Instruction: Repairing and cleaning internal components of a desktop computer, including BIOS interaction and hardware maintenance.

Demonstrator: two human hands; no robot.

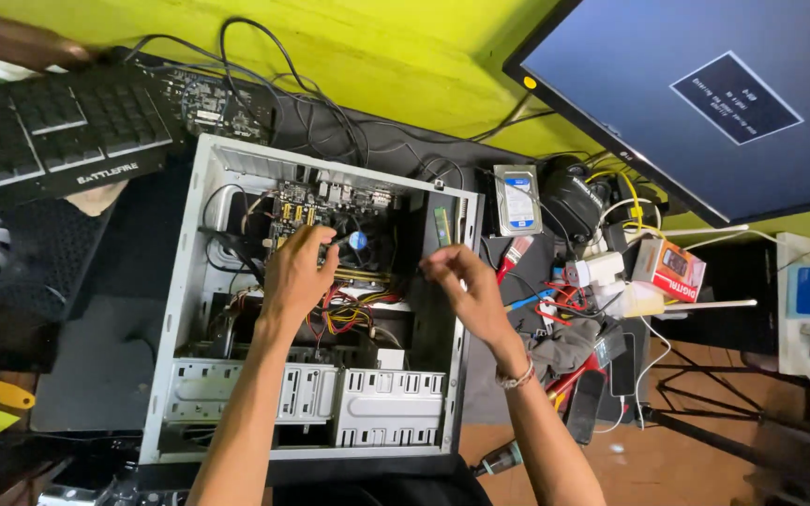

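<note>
The left hand [297,272] covers the part of the motherboard [330,220] beneath its fingers [319,242], and whether the fingertips grip anything cannot be told. Just beyond the right hand's [466,286] raised fingers [438,265], a small green memory module [442,226] stands too small to read. The keyboard [49,131] and monitor [705,94] run off the frame's edges. Another person's hand [11,39] is cut by the top-left corner. The cable tangle [592,281] past the case wall [461,309] blurs together.
</note>
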